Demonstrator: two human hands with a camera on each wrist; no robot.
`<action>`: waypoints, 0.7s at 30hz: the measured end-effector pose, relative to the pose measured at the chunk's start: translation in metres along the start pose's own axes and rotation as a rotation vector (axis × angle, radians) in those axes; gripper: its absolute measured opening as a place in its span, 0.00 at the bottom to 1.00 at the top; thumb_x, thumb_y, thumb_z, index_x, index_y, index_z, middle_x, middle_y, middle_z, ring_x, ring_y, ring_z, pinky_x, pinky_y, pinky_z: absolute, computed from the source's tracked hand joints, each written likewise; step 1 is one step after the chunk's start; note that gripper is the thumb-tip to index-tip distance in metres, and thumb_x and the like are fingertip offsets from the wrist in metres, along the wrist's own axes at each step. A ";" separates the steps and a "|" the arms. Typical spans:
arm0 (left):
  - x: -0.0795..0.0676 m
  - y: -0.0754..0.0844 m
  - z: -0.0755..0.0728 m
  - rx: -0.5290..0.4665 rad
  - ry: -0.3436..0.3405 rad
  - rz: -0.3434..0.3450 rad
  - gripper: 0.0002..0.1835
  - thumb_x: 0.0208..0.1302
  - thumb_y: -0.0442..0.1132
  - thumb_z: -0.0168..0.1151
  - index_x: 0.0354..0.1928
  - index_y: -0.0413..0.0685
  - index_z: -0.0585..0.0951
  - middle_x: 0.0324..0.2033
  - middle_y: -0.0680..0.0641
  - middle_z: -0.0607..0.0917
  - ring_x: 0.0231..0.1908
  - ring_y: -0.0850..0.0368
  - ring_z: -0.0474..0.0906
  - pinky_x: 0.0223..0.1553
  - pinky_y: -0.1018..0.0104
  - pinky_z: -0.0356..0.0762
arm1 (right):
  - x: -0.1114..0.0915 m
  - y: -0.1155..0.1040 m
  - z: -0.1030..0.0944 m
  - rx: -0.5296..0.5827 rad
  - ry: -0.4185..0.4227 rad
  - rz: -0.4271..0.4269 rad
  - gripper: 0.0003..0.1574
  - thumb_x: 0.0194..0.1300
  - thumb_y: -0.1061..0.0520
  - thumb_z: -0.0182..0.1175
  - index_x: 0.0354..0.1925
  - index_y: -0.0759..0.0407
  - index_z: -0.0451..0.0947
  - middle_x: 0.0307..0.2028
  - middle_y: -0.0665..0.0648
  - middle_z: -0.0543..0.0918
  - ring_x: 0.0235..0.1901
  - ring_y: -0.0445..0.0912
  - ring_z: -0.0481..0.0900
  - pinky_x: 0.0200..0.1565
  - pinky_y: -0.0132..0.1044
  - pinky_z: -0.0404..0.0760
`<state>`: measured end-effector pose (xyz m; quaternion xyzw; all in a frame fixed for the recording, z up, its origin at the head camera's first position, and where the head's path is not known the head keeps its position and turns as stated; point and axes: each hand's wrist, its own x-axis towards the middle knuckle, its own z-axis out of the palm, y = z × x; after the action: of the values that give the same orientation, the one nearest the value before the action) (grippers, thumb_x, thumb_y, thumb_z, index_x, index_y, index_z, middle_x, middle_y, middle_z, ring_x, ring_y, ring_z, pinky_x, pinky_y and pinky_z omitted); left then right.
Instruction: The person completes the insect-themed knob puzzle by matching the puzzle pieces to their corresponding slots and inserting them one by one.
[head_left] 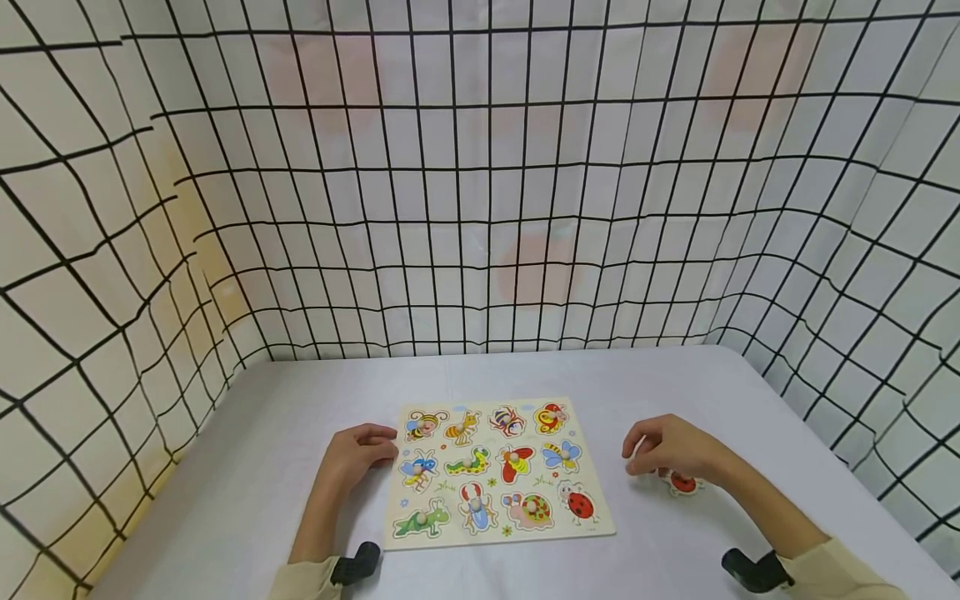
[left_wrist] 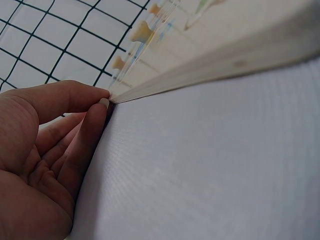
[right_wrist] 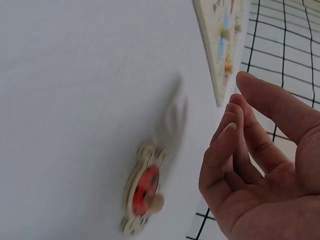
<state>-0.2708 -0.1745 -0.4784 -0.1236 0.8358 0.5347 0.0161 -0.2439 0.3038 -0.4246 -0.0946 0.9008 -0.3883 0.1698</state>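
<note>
A wooden peg puzzle board (head_left: 500,536) with insect pictures lies flat on the table. My left hand (head_left: 351,457) is at its left side, with thumb and fingertips right at the board's edge in the left wrist view. To the right of the board, my right hand (head_left: 675,447) is held above the table with fingers loosely bent and nothing between them. Partly hidden under that hand is a red ladybug piece (head_left: 682,484); in the right wrist view this ladybug piece (right_wrist: 142,192) shows its wooden knob.
Several knobbed pieces sit in the board, such as a green grasshopper (head_left: 422,520) and a snail (head_left: 529,510). At its lower right, a ladybug picture (head_left: 580,505) shows no knob. White walls with a black grid (head_left: 489,183) stand around the white-covered table (head_left: 292,400).
</note>
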 end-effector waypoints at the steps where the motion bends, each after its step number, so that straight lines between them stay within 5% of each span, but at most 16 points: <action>1: 0.000 0.000 0.000 -0.001 0.001 -0.002 0.14 0.58 0.37 0.71 0.47 0.44 0.87 0.33 0.47 0.88 0.31 0.55 0.82 0.37 0.69 0.81 | -0.001 0.003 -0.002 0.000 0.002 0.005 0.15 0.57 0.55 0.73 0.41 0.60 0.82 0.26 0.53 0.81 0.27 0.47 0.78 0.26 0.36 0.76; 21: 0.004 -0.003 0.001 0.005 -0.005 0.017 0.15 0.58 0.36 0.71 0.48 0.43 0.86 0.33 0.48 0.88 0.31 0.56 0.82 0.38 0.67 0.82 | -0.020 0.052 -0.031 0.049 0.020 0.049 0.14 0.62 0.57 0.68 0.43 0.66 0.80 0.30 0.56 0.84 0.32 0.48 0.81 0.34 0.39 0.81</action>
<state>-0.2739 -0.1757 -0.4819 -0.1150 0.8380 0.5332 0.0141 -0.2390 0.3659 -0.4380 -0.0645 0.8946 -0.4072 0.1723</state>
